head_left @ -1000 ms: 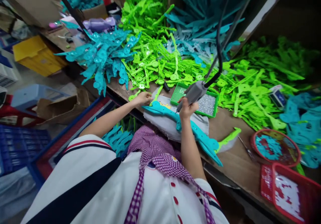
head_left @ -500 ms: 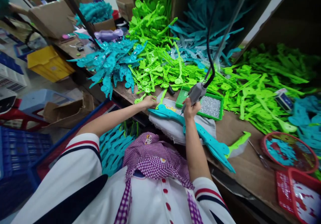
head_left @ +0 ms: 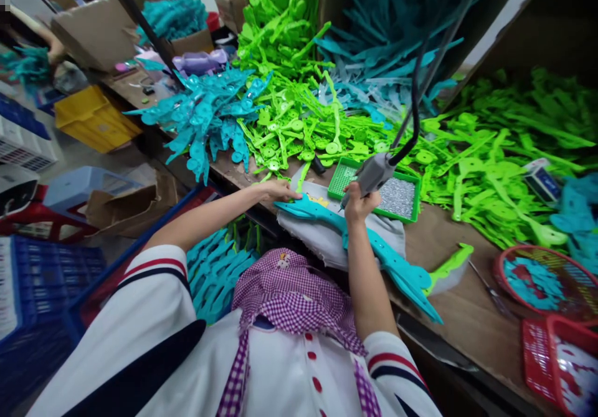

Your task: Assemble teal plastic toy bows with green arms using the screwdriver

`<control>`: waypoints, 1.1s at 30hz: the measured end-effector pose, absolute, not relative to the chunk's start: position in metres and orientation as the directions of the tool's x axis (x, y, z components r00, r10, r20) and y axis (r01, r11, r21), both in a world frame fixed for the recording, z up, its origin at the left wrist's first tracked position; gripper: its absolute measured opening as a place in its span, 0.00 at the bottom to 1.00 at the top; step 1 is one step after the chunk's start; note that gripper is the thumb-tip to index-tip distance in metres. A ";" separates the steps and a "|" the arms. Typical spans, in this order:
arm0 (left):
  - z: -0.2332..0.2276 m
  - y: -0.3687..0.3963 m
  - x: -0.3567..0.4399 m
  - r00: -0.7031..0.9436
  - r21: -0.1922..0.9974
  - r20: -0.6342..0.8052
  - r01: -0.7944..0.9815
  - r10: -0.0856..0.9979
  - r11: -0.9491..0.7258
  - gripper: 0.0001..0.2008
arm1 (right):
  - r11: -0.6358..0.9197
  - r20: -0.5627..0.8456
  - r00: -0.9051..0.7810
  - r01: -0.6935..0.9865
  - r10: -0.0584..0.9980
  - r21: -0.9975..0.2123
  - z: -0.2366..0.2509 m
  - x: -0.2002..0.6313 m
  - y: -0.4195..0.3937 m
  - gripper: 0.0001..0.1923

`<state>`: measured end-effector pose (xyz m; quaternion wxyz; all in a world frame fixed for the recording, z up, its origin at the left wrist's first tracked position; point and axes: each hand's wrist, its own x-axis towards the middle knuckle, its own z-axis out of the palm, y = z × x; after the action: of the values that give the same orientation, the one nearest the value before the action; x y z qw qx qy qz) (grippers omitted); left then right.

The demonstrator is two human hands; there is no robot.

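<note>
At the near edge of the wooden workbench (head_left: 448,317), I see the right hand (head_left: 359,203) clenched around a grey powered screwdriver (head_left: 374,172), its tip angled down at the long teal plastic toy part (head_left: 374,252) that lies across a grey cloth pad (head_left: 322,236). A black cable (head_left: 411,99) rises from the tool's rear towards the top of the view. The left hand (head_left: 275,189) lies flat with fingers spread, pressing on the pointed end of the teal part; it grasps nothing that I can make out. Just behind the tool sits a green tray (head_left: 348,171) holding small silvery screws. Beyond it, a heap of lime-green parts (head_left: 299,124) spreads over the bench, with a pile of teal parts (head_left: 205,111) to its left. At the right are a round red basket (head_left: 542,273) with teal bits and a red square basket (head_left: 560,354). A lone green piece (head_left: 451,261) lies touching the teal part's far end.
</note>
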<state>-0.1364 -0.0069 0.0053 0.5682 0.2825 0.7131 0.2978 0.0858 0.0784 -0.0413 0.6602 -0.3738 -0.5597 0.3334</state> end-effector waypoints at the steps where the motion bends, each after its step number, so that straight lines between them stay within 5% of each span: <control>1: 0.007 -0.006 -0.137 -0.173 0.745 -0.649 0.053 0.741 0.665 0.20 | 0.499 0.490 0.154 -0.023 0.858 -0.866 -0.041 0.086 0.079 0.24; 17: -0.019 -0.003 -0.137 -0.094 0.746 -0.661 -0.189 0.745 0.638 0.28 | 0.563 0.556 0.090 -0.149 0.827 -0.813 0.020 0.084 0.093 0.27; 33: -0.020 -0.015 -0.130 -0.126 0.783 -0.615 -0.216 0.779 0.583 0.33 | 0.549 0.541 0.094 -0.105 0.836 -0.829 -0.023 0.036 0.208 0.27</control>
<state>-0.1304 -0.0155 -0.0203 0.6230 0.2212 0.6353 0.3992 0.0362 0.2081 -0.0227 0.6676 -0.3184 -0.5733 0.3524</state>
